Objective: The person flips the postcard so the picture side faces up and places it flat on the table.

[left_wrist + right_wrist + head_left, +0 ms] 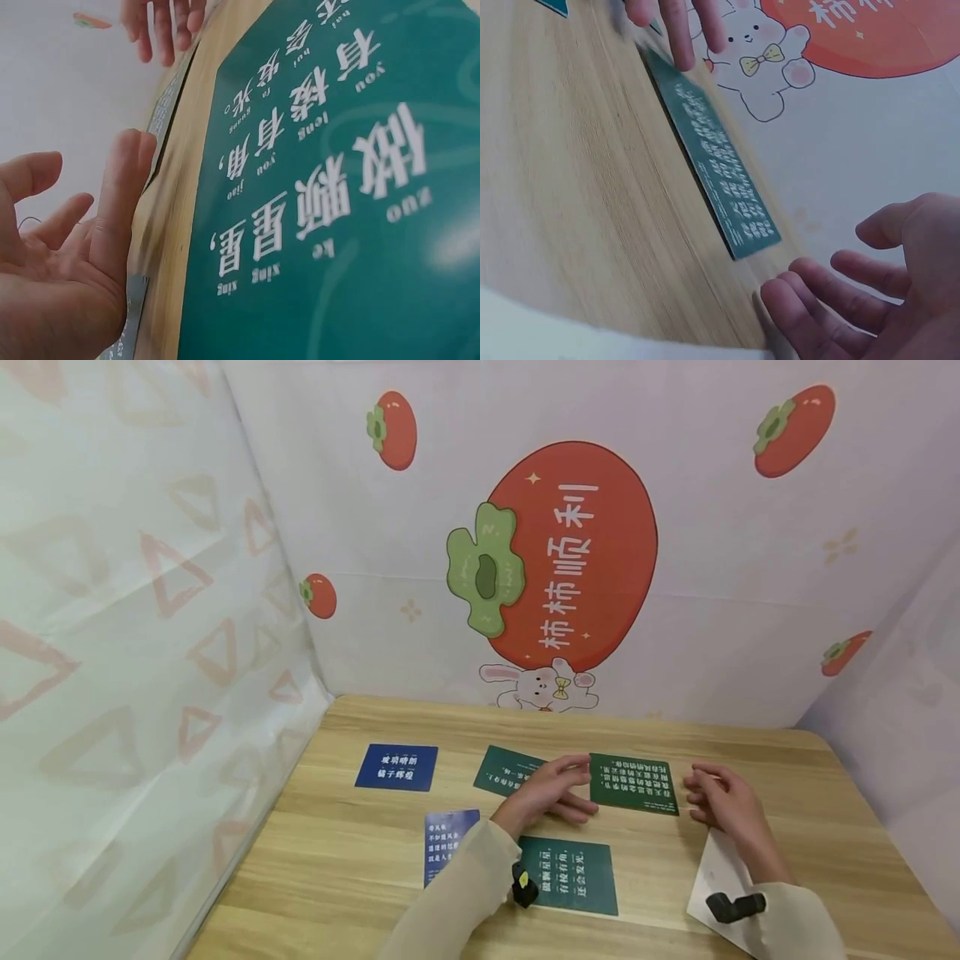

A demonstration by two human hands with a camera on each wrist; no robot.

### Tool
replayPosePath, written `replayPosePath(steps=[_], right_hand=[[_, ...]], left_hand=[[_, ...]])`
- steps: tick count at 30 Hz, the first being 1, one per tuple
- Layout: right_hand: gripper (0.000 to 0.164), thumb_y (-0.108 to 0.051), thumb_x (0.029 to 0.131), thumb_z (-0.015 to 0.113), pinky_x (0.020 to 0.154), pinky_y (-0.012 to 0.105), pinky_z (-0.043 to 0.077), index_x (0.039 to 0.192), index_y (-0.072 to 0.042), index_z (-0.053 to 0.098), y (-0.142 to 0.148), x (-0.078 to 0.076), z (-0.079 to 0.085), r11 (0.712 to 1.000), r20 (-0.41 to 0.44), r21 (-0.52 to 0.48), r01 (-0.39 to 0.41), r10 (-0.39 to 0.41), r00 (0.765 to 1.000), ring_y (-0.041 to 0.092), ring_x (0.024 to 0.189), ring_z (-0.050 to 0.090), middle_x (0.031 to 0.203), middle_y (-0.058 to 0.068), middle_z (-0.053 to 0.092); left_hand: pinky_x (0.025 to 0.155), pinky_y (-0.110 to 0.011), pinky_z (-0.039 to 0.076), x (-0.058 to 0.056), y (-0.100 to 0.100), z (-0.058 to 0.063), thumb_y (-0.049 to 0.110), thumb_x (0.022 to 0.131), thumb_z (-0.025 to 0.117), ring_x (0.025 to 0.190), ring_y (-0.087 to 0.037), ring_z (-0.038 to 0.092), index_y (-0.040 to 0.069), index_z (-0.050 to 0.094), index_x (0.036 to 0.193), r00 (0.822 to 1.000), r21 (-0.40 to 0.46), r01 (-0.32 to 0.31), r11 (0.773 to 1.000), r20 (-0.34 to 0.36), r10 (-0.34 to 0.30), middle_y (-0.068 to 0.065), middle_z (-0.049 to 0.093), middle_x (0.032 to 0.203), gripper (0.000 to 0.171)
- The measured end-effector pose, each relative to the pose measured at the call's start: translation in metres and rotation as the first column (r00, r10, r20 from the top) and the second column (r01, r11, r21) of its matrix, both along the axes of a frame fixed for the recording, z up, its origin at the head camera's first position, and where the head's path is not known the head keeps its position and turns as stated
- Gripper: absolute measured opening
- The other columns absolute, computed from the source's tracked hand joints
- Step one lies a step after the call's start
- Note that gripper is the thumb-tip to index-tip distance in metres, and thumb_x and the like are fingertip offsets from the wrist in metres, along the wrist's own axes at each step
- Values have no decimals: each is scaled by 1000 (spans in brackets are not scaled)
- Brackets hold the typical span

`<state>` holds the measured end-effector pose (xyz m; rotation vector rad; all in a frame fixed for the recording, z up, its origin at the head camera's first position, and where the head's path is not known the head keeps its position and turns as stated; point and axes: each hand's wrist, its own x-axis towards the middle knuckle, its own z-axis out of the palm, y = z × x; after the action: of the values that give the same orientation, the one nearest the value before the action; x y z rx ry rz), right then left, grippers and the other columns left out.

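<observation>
Between my two hands a dark green card with white lettering lies flat on the wooden table. My left hand is by its left edge, fingers spread and loosely bent; whether a fingertip touches the card is unclear. My right hand hovers just past the card's right end, a small gap away, its fingers relaxed and holding nothing. Another green card is partly hidden behind the left hand. Below the left wrist is a teal card, large in the left wrist view. The right wrist view shows the dark green card lying between both hands.
A blue card lies at the far left, and a second blue card is partly covered by the left sleeve. White paper rests beneath the right wrist. Printed fabric walls stand behind and beside the table.
</observation>
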<state>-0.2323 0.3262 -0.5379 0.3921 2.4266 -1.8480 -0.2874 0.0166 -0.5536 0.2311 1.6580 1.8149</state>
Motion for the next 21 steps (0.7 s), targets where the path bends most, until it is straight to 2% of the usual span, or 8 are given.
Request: replayPosePath(steps=[2, 5, 10, 14, 17, 21], right_hand=[[62, -42, 105, 48, 70, 30, 63, 148, 2, 37, 5, 5, 1, 1000, -5, 21, 9, -9, 1000, 1, 82, 67, 94, -21, 67], [64, -45, 104, 48, 73, 29, 63, 146, 2, 39, 12, 12, 2, 997, -14, 69, 19, -18, 1000, -1, 85, 67, 97, -20, 66], [65, -48, 104, 45, 76, 21, 61, 144, 4, 43, 26, 23, 2, 980, -43, 199, -14, 23, 999, -9, 88, 62, 107, -10, 68], [67, -53, 104, 42, 73, 12, 54, 144, 0, 46, 43, 32, 3, 940, -27, 334, -65, 79, 997, -16, 89, 56, 117, -6, 69], [63, -52, 105, 40, 70, 11, 50, 143, -3, 49, 54, 40, 6, 896, -25, 432, -102, 124, 992, -19, 89, 54, 124, 7, 68], [57, -45, 107, 40, 68, 11, 48, 139, 0, 52, 62, 49, 10, 851, -37, 509, -127, 169, 985, -24, 87, 47, 130, 25, 62]], left_hand=[[69, -42, 64, 1, -1, 0, 39, 101, 59, 88, -29, 75, 29, 51, 145, 1000, -12, 11, 1000, -7, -11, -8, 73, 117, 47], [68, -42, 64, 3, -1, -1, 40, 100, 60, 87, -29, 76, 27, 55, 141, 1000, -18, 12, 1000, 1, -12, -12, 75, 108, 43], [65, -42, 63, 8, 2, 0, 35, 101, 59, 89, -30, 75, 21, 60, 134, 1000, -2, -11, 1000, 8, 11, -9, 73, 117, 36], [63, -41, 63, 18, 7, 4, 34, 102, 58, 88, -32, 75, 19, 61, 133, 1000, -1, -5, 1000, 8, 5, -15, 74, 111, 35], [66, -42, 64, 27, 12, 9, 34, 102, 58, 89, -30, 75, 17, 60, 134, 1000, 23, 13, 1000, 9, -13, -13, 73, 115, 36], [70, -43, 64, 36, 20, 14, 31, 102, 58, 91, -27, 74, 14, 59, 134, 999, 43, 34, 999, -13, -34, -9, 69, 124, 36]])
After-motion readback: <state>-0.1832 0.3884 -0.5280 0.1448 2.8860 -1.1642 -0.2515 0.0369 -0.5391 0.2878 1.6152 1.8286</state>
